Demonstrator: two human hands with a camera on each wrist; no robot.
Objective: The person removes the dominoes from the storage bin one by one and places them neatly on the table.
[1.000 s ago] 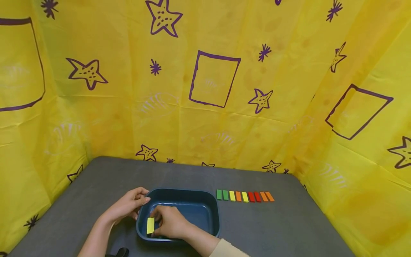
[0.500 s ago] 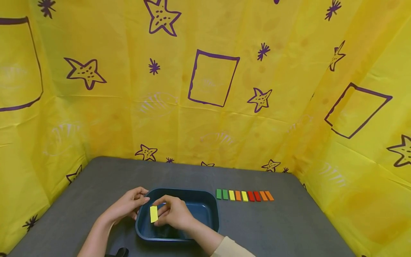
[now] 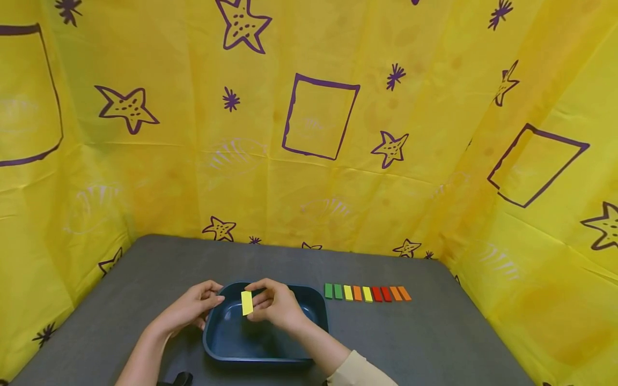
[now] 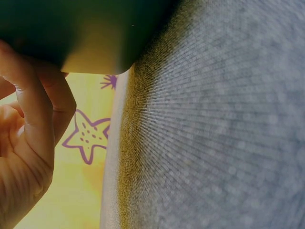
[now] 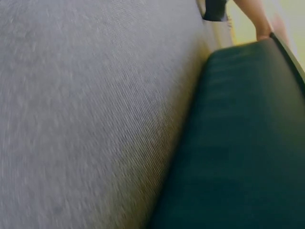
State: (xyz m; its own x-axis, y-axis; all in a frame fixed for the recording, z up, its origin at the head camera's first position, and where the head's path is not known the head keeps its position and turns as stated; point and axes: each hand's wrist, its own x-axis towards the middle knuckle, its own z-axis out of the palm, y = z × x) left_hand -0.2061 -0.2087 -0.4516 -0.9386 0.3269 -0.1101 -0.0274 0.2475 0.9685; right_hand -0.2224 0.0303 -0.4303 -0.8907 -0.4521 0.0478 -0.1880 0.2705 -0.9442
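A dark blue rectangular basin [image 3: 260, 360] stands on the grey table, its inside bare where it shows. At its left end my left hand [image 3: 193, 305] holds the rim, thumb on top and fingers against the outer wall. The left wrist view shows bent fingers [image 4: 38, 100] beside the basin's wall [image 4: 90, 38]. Over the basin, my right hand [image 3: 280, 306] pinches a flat yellow block [image 3: 247, 303] between thumb and fingertips, the block standing on end. Only the basin's outer side [image 5: 238, 138] appears in the right wrist view; the right hand and block are out of that view.
Right of the basin lies a row of several similar blocks: green [image 3: 329, 291], yellow [image 3: 348, 292], orange [image 3: 357, 293], red [image 3: 377, 294]. Yellow cloth [image 3: 338, 214] with purple drawings walls the grey table [image 3: 410, 338]. A black object [image 3: 183, 378] shows at the bottom edge.
My right hand has lifted the yellow block from the basin's left part, carrying it away from me and to the right. My left hand stays at the rim.
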